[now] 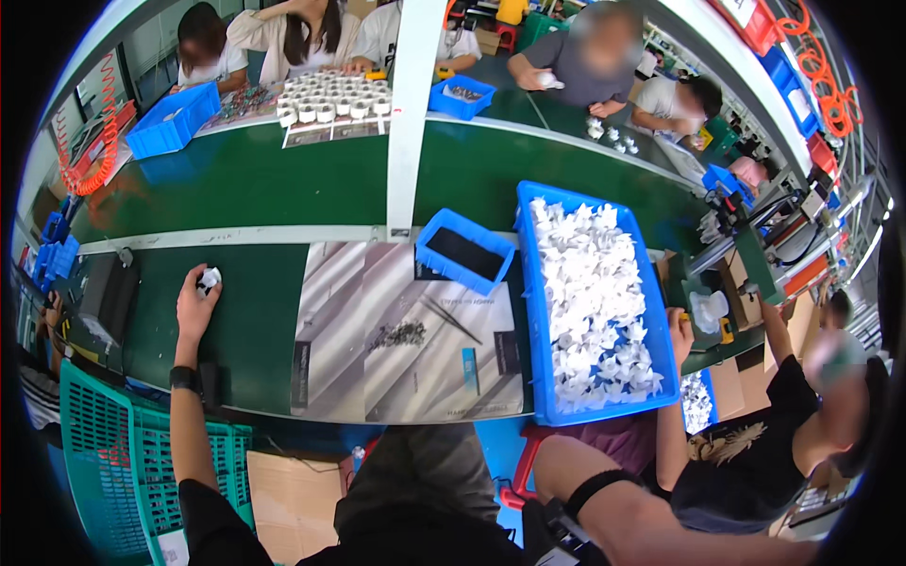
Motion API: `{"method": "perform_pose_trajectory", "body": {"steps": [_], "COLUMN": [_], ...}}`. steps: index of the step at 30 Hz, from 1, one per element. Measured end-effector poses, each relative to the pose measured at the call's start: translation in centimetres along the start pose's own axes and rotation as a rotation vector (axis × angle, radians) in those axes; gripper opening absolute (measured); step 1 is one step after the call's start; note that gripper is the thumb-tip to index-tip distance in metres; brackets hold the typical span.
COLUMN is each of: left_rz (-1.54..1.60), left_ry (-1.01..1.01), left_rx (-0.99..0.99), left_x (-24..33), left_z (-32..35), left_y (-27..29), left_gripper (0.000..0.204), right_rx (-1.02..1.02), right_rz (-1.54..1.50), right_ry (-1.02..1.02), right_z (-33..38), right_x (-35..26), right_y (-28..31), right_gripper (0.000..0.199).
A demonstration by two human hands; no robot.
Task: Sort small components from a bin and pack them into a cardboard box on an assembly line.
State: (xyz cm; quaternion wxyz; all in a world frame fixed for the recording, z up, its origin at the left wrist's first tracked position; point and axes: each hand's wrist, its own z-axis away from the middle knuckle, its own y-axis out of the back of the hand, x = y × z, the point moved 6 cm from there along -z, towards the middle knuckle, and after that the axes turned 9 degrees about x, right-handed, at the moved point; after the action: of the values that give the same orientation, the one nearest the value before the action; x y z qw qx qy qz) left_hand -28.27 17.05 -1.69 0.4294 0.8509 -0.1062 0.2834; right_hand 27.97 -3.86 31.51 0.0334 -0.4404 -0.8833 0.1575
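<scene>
My left hand (196, 300) is over the green worktop on the left, a dark band round its wrist. Its fingers are closed round a small white part (209, 278) with a dark spot; the exact kind cannot be made out. To its right, a striped grey mat (330, 354) bears a pile of small dark pieces (398, 336) and dark tweezers (455, 321). My right hand does not show.
A large blue bin (528, 311) of white pieces stands right of the mat, a small blue tray (462, 250) behind. A co-worker's hand (679, 335) is beside the bin. Green baskets (104, 453) stand lower left. A white post (401, 123) rises at the back.
</scene>
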Motion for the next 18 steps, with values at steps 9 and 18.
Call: {"method": "perform_pose_trajectory", "body": {"steps": [9, 18], "left_rz": [-0.04, 0.019], "left_ry": [0.006, 0.025], "left_rx": [0.025, 0.03], "left_x": [0.7, 0.3], "left_z": [0.3, 0.2], "left_y": [1.1, -0.6], "left_gripper": [0.048, 0.05], "right_rx": [0.012, 0.028], "right_rz": [-0.006, -0.01], "right_ry": [0.01, 0.015], "right_z": [0.3, 0.8], "right_x": [0.0, 0.5], "right_y": [-0.3, -0.6], "right_gripper": [0.028, 0.028]}}
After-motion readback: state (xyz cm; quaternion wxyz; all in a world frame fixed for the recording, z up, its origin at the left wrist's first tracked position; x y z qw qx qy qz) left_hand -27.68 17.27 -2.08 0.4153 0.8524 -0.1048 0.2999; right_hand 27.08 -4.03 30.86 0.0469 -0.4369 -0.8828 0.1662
